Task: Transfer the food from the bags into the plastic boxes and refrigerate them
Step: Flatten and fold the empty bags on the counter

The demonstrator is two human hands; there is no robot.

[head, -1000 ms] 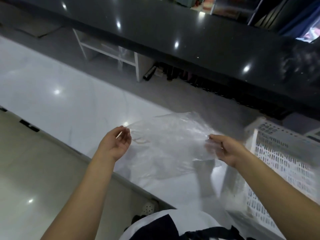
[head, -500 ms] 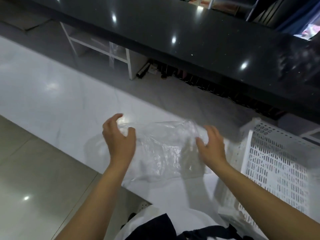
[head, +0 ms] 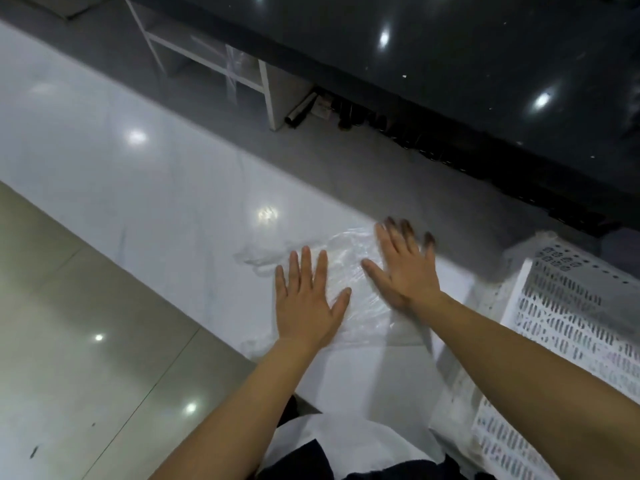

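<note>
Head view. A clear plastic bag (head: pixel 349 271) is laid flat and crumpled on the white table (head: pixel 156 188), near its near edge. The bag is pressed down by both hands. The left hand (head: pixel 308 303) is placed palm-down on the bag's left part, its fingers (head: pixel 306 268) held straight and close together, the thumb spread to the right; nothing is grasped. The right hand (head: pixel 403 268) is placed palm-down on the bag's right part, its fingers (head: pixel 407 232) straight and spread, the tips blurred; nothing is grasped there either. No food is made out in the bag. A white perforated crate (head: pixel 568 327) is seen just to the right of the right forearm, at the table's right end. A black glossy counter (head: pixel 450 57) is seen beyond the table, with a white shelf (head: pixel 221 67) beneath it. A tiled floor (head: pixel 69 323) is shown at lower left.
</note>
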